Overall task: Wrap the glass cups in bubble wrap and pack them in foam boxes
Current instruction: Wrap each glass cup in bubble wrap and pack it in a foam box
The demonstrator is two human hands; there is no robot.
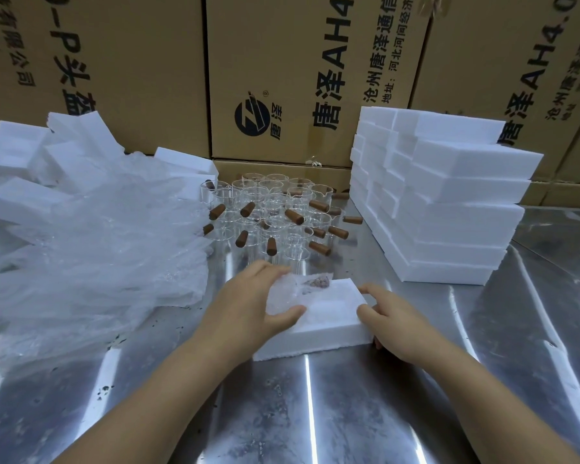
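Observation:
An open white foam box (329, 324) lies on the steel table in front of me. A glass cup wrapped in bubble wrap (293, 291), its brown handle showing through, lies in the box's left end. My left hand (248, 306) grips that wrapped cup, thumb across its near side. My right hand (392, 316) holds the box's right end, fingers curled over the edge. Behind the box stand several bare glass cups (275, 209) with brown wooden handles.
A heap of bubble wrap sheets (91, 246) lies at the left, with loose foam boxes (14, 152) behind it. A tall stack of foam boxes (449, 202) stands at the right. Brown cardboard cartons (282, 78) wall off the back of the table.

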